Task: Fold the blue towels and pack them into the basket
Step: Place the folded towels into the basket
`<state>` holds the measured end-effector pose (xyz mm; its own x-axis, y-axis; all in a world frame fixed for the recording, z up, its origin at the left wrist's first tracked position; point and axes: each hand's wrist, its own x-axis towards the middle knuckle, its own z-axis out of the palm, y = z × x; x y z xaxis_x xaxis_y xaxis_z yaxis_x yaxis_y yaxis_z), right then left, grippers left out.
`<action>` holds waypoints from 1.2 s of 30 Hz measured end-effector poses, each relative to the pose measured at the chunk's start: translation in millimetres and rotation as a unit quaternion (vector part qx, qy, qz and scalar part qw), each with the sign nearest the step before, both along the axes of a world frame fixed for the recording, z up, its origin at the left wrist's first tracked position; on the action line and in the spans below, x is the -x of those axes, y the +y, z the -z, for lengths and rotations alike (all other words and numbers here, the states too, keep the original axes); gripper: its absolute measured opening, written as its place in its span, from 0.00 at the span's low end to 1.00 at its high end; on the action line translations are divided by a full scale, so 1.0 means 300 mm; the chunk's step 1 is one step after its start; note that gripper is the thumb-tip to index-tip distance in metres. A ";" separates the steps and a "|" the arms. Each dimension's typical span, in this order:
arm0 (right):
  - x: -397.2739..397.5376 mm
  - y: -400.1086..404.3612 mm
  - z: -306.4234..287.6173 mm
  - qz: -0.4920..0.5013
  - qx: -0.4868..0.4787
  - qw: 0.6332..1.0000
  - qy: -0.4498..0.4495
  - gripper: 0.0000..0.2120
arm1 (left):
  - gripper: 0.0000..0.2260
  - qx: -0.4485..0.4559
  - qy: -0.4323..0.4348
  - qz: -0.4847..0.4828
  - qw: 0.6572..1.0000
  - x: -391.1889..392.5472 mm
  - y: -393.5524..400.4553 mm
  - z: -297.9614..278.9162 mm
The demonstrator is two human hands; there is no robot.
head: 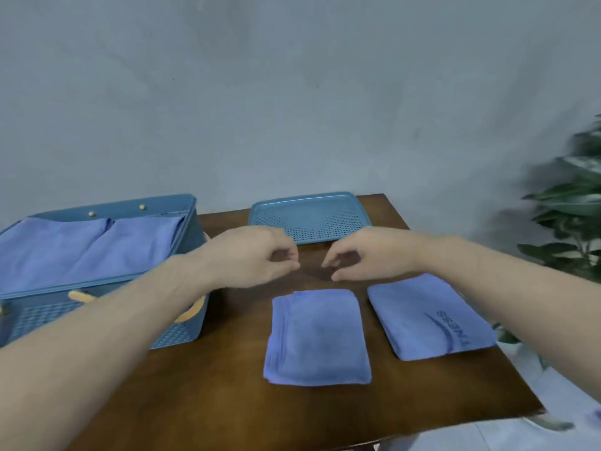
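Two folded blue towels lie on the brown table (pixel 201 392): a plain one (pixel 317 338) in the middle and one with dark lettering (pixel 426 315) to its right. A blue basket (pixel 182 330) with tan handles stands at the left, and two more blue towels (pixel 81 245) lie in it. My left hand (pixel 252 257) and my right hand (pixel 364 253) hover side by side above the table, just beyond the folded towels. Their fingers are loosely curled and hold nothing.
A perforated blue lid or tray (pixel 309 216) lies flat at the table's far edge, right of the basket. A leafy green plant (pixel 572 203) stands beyond the table's right side. A grey wall runs behind. The table's right edge is close to the lettered towel.
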<state>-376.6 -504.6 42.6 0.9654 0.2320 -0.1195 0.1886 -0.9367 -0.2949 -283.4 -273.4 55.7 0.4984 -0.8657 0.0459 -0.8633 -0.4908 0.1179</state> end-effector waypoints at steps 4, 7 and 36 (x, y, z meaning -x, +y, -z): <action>0.166 -0.156 0.112 0.028 -0.017 0.999 0.040 0.16 | 0.04 0.029 0.089 0.023 0.995 0.094 -0.147 0.119; 0.281 -0.246 0.168 0.044 -0.020 0.996 0.072 0.18 | 0.06 0.025 0.111 0.030 0.993 0.171 -0.240 0.190; 0.404 -0.199 0.403 0.243 -0.271 0.923 -0.125 0.13 | 0.07 0.444 0.559 -0.344 0.610 0.485 -0.561 0.346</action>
<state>-497.9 -564.4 -78.2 0.9525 -0.2764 0.1278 -0.0898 -0.6562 -0.7492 -429.0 -441.8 -48.2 0.8794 -0.3152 -0.3568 0.3740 -0.0063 0.9274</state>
